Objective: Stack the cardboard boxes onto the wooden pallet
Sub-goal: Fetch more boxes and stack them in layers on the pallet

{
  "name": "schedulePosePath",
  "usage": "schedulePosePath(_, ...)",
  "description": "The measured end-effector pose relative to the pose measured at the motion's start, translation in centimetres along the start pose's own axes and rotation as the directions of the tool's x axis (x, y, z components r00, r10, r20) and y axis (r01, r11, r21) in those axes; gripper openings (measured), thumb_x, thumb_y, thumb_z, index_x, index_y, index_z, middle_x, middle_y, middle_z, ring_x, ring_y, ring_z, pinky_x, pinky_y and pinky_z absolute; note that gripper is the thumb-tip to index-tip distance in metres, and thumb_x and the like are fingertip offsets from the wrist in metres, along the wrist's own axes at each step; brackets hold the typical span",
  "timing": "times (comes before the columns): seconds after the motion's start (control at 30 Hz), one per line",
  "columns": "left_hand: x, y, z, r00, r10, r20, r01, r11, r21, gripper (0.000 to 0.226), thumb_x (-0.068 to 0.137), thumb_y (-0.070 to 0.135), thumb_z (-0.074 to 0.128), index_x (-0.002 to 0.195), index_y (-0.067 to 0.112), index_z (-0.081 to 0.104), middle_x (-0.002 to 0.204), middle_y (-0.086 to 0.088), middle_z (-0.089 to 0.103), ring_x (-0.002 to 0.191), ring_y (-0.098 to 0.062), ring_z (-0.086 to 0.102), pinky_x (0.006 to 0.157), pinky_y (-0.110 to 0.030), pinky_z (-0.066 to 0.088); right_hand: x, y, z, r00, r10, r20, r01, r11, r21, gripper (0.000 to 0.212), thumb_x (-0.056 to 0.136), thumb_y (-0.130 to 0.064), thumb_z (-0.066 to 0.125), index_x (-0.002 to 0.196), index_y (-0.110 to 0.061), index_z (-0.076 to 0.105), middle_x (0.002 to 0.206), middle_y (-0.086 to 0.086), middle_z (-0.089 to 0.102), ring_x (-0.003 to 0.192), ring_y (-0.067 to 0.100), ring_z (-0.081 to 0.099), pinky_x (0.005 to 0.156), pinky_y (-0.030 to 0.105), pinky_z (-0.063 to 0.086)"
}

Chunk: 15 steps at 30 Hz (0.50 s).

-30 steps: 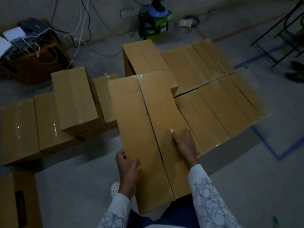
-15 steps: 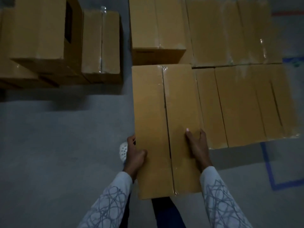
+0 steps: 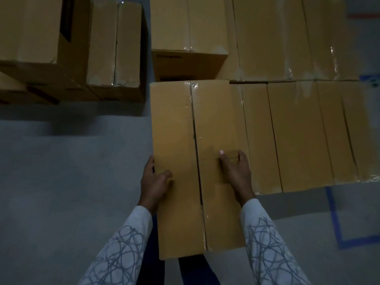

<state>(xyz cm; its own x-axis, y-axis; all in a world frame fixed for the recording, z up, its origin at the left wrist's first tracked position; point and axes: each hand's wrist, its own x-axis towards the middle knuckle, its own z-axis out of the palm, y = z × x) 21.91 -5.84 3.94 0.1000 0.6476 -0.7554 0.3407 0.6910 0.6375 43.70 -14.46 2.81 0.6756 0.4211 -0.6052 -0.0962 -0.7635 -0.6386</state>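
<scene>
Gripping box (image 3: 181, 128), left hand (image 3: 153, 185), right hand (image 3: 236, 174); print (image 3: 169, 56) blurred

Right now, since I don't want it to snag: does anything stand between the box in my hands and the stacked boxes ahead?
Nothing visible does. The left hand and right hand grip the held box at the left edge of the flat layer. Only the taller box beyond its far end would block pushing forward.

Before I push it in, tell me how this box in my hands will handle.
The held box probably stays stiff: its top is flat and taped shut. It is likely light for its size, since the left hand and right hand hold it by its edges alone. Its glossy tape may be slippery.
</scene>
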Motion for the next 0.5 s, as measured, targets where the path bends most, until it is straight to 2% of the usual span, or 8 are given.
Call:
schedulePosePath(0.1, 0.8, 1.1, -0.1, 0.999, 0.041, -0.010, -0.041, 0.999, 0.026, 0.080, 0.076, 0.022, 0.067, 0.149, 0.044, 0.042, 0.132, 0.011, 0.062, 0.114, -0.014, 0.062, 0.103, -0.048, 0.051, 0.7, -1.3, 0.2, 1.000, -0.013, -0.006, 0.013, 1.000, -0.005, 0.087, 0.083, -0.073, 0.068, 0.154, -0.030, 0.041, 0.146, -0.008, 0.051, 0.131, 0.020, 0.051, 0.113, 0.052, 0.045)
schedulePosePath(0.23, 2.5, 2.7, -0.3, 0.996, 0.090, 0.004, -0.090, 0.994, 0.063, 0.073, 0.083, 0.015, 0.067, 0.146, 0.042, 0.045, 0.133, 0.008, 0.062, 0.116, -0.016, 0.060, 0.104, -0.049, 0.050, 2.3, -2.7, 0.4, 1.000, -0.025, 0.008, 0.025, 1.000, -0.016, 0.100, 0.079, -0.079, 0.066, 0.160, -0.029, 0.033, 0.159, 0.001, 0.044, 0.143, 0.027, 0.045, 0.117, 0.054, 0.040)
schedulePosePath(0.37, 4.0, 3.9, -0.1, 0.992, 0.124, 0.015, -0.125, 0.989, 0.083, 0.073, 0.080, 0.020, 0.068, 0.146, 0.042, 0.045, 0.134, 0.006, 0.061, 0.117, -0.017, 0.060, 0.103, -0.049, 0.052, 4.0, -4.0, 0.6, 0.999, -0.047, -0.011, 0.047, 0.998, -0.041, 0.093, 0.088, -0.069, 0.066, 0.162, -0.025, 0.031, 0.162, 0.003, 0.039, 0.146, 0.029, 0.041, 0.119, 0.049, 0.036)
schedulePosePath(0.5, 5.2, 4.5, 0.2, 0.991, 0.135, 0.006, -0.135, 0.987, 0.091, 0.074, 0.082, 0.019, 0.068, 0.147, 0.042, 0.043, 0.136, 0.006, 0.060, 0.118, -0.018, 0.060, 0.104, -0.050, 0.051, 5.1, -4.7, 0.8, 0.998, -0.057, -0.015, 0.057, 0.997, -0.048, 0.095, 0.087, -0.070, 0.065, 0.162, -0.025, 0.028, 0.166, 0.004, 0.034, 0.149, 0.029, 0.036, 0.120, 0.053, 0.034)
